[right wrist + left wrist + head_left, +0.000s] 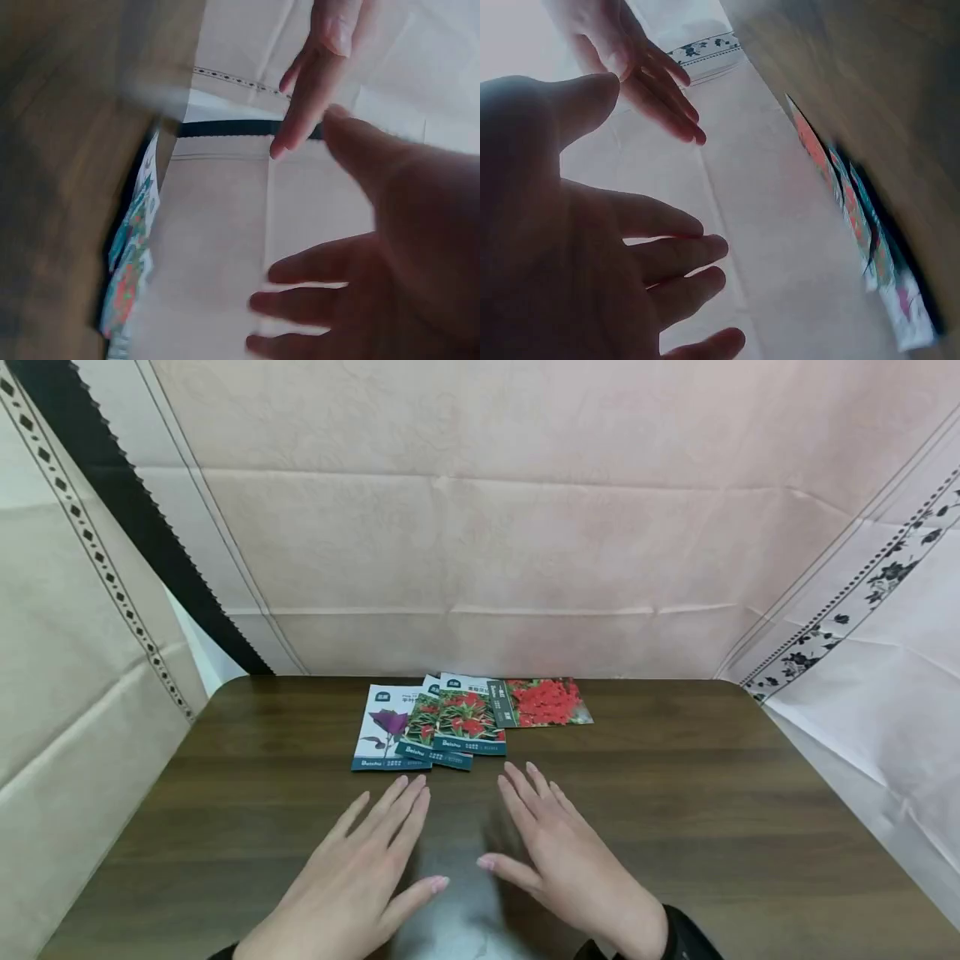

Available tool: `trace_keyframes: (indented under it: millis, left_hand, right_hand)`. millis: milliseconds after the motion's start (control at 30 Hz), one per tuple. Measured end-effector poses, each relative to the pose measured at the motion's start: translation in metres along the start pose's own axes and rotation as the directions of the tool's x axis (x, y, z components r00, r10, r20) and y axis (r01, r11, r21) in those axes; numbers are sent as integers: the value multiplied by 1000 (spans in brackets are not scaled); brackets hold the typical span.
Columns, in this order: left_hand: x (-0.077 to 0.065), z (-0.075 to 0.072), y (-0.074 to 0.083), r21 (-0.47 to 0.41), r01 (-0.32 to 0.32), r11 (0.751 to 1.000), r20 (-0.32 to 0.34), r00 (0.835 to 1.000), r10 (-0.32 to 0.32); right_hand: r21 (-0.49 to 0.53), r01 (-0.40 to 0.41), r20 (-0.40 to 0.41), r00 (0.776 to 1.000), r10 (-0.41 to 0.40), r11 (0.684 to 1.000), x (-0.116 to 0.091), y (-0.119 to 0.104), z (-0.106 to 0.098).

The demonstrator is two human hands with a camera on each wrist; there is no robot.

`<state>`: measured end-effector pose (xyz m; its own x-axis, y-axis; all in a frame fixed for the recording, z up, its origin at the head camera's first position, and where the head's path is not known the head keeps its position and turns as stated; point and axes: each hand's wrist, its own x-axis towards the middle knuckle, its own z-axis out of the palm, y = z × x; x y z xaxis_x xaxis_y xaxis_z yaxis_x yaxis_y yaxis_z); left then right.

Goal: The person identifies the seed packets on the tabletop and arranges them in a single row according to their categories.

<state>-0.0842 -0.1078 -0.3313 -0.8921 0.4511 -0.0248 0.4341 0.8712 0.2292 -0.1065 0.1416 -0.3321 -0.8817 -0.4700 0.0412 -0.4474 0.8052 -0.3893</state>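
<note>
Several flat seed packets lie overlapping near the far edge of the table. Leftmost is a white packet with a purple flower [381, 731]. Two packets with red flowers and green leaves overlap beside it, the upper one [470, 714] partly covering the lower one [417, 731]. A packet with a mass of red blossoms [546, 702] lies sideways at the right. My left hand [360, 868], fingers straight and thumb spread, is held just in front of the purple-flower packet. To its right, my right hand [558, 860] has its fingers extended toward the packets. Neither holds anything.
The dark wooden table [712, 802] has rounded far corners. Behind it hangs a pale creased cloth [525, 552]. Patterned cloth sides [885, 718] flank the table, with a black strip [150, 518] on the left.
</note>
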Motion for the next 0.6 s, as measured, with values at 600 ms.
trace_keyframes:
  millis: [600]
  left_hand:
    - [228,53,-20,-995,83,52,75,986,-149]
  right_hand:
    - [734,-374,-164,713,682,567,122,185,-4]
